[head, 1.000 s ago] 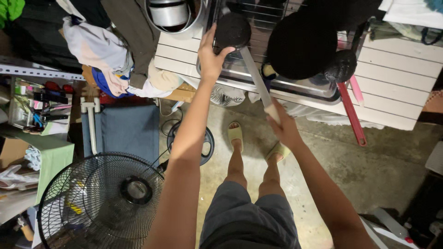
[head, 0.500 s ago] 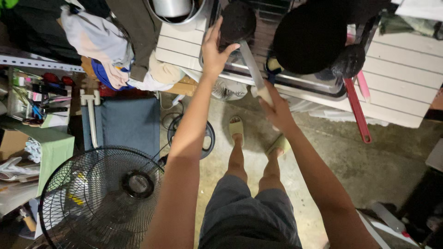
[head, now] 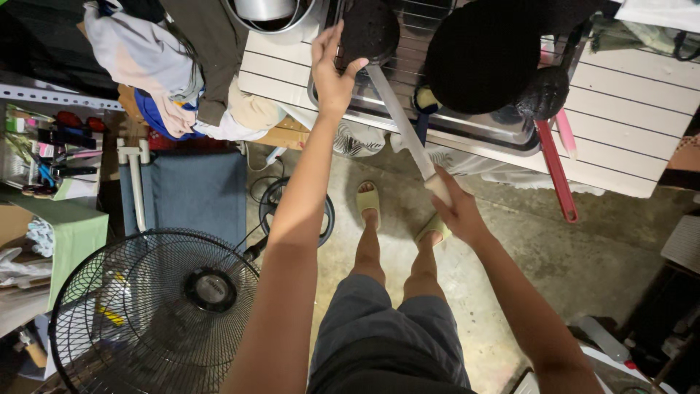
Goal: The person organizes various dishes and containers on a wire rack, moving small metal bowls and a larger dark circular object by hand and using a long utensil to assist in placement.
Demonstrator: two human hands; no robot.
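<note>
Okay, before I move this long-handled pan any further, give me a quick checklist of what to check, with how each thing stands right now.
1. Right hand grips the pale handle end: ok, fingers closed around it.
2. Left hand steadies the small black pan: ok, fingers touch its rim.
3. Pan is free of the large black pan beside it: ok, a gap shows between them.
4. Metal tray sits fully on the white slatted table: cannot tell, its near edge lies close to the table edge.
5. Feet clear of the cable and round base on the floor: ok, the sandals stand beside them.
6. Standing fan clear of the left arm: ok, apart.
</note>
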